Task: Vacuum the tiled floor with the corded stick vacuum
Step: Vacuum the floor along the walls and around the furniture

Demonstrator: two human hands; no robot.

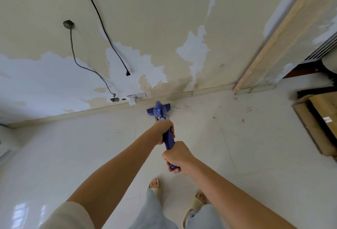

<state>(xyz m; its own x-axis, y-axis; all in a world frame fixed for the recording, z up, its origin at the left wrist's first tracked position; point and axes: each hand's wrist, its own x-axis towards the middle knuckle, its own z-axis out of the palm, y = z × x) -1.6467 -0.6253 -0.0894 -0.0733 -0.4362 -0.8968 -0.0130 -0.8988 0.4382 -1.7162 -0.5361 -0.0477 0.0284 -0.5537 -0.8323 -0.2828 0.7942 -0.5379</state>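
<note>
Fingers of both hands wrapped round the stick vacuum (168, 140) handle: left hand (164, 131) farther along, right hand (176, 156) nearer the body. Long axis runs straight ahead; head at the tiled floor (237, 146) edge, against the baseboard (73, 114).

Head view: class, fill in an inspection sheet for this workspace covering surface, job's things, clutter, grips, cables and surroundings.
Surface: glossy white tiled floor, dark debris specks near the wall.
Job's things: blue plastic stick vacuum, head at the skirting board.
Clutter: flat brown cardboard boxes at right.
Grips: left hand grips the handle higher up, right hand grips its end.
Cables: black cable with plug hangs unplugged; grey wire from a wall hole.
Surroundings: peeling cream wall, white sockets, wooden door frame.
</note>
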